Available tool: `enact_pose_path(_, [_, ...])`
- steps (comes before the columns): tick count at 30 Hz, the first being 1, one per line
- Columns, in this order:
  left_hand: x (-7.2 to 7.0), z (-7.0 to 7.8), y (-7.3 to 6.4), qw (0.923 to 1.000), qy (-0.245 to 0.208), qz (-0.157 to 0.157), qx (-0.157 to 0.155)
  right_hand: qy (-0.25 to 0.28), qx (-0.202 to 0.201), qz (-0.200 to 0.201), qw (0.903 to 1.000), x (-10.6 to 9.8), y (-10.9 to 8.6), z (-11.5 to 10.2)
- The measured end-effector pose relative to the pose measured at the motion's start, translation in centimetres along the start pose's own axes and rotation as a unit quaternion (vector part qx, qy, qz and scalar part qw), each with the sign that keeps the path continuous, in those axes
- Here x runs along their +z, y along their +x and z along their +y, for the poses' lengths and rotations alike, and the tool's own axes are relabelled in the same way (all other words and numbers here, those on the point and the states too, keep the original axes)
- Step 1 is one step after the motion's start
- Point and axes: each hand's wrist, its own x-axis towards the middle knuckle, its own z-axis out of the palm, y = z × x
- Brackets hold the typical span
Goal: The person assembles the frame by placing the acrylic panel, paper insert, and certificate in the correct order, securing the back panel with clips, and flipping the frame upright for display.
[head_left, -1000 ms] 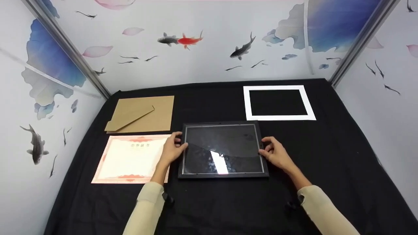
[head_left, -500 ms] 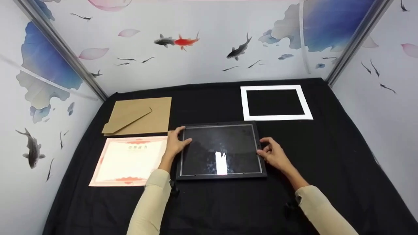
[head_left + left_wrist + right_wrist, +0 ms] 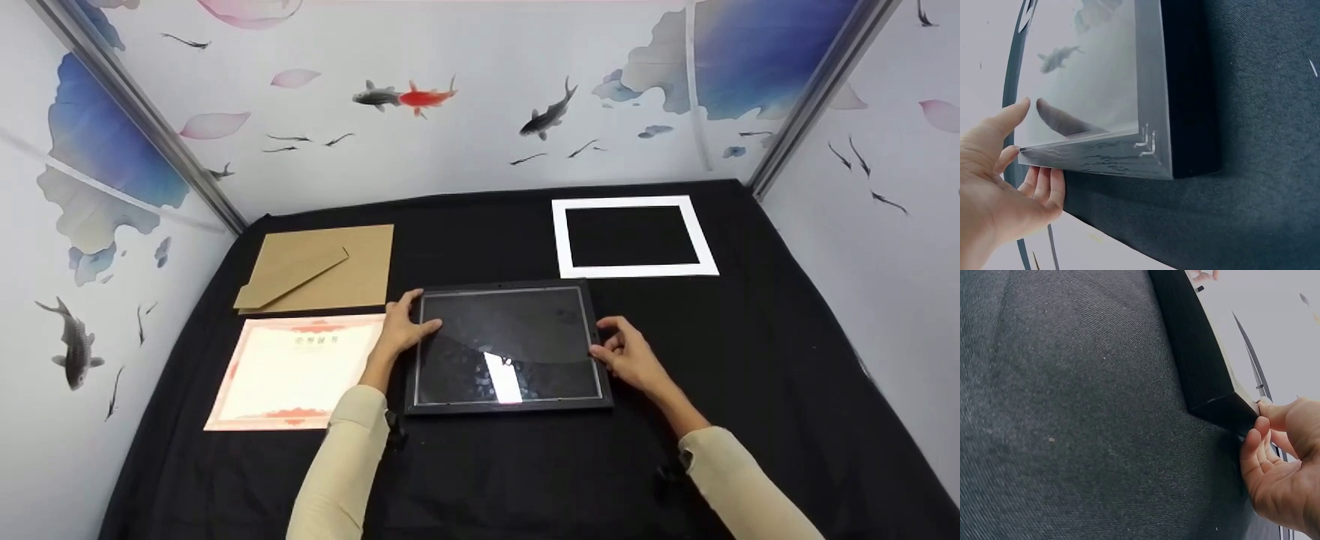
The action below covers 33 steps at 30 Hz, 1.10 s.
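A black picture frame (image 3: 502,409) lies in the middle of the black cloth, with a clear glossy pane (image 3: 495,330) that reflects a bright light. My left hand (image 3: 401,328) holds its left side near the far corner. In the left wrist view, the thumb (image 3: 1013,116) reaches over the pane beside its own reflection, and the other fingers bend against the outer side. On the opposite side, my right hand (image 3: 628,355) pinches the frame's edge. The right wrist view shows the thumb on top and the fingers curled against the side; some fingertips are hidden.
A certificate (image 3: 292,375) with a red border lies left of the frame. Behind it is a brown backing board (image 3: 360,262) with a slanted stand flap. A white mat (image 3: 637,271) with a rectangular opening lies at the back right. Printed panels (image 3: 480,150) enclose the table.
My left hand has shifted along the frame's left side towards the far corner, its thumb now reaching over the pane. The right hand has kept its hold. The head view has shifted slightly.
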Motion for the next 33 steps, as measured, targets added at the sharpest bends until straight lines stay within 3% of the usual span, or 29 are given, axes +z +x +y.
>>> enact_pose_path(14, [-0.27, -0.22, -0.20, 1.0000, 0.003, -0.005, 0.003, 0.010, 0.014, 0.002, 0.9999, 0.20, -0.16, -0.18])
enact_pose_path(27, [-0.16, 0.20, -0.10, 0.9982, 0.059, -0.012, -0.006, 0.022, 0.007, 0.000, 0.9997, 0.17, 0.07, 0.14])
enact_pose_path(33, [0.01, 0.37, 0.01, 0.9980, 0.060, -0.015, -0.015, 0.013, 0.012, 0.000, 0.9998, 0.05, 0.08, 0.22])
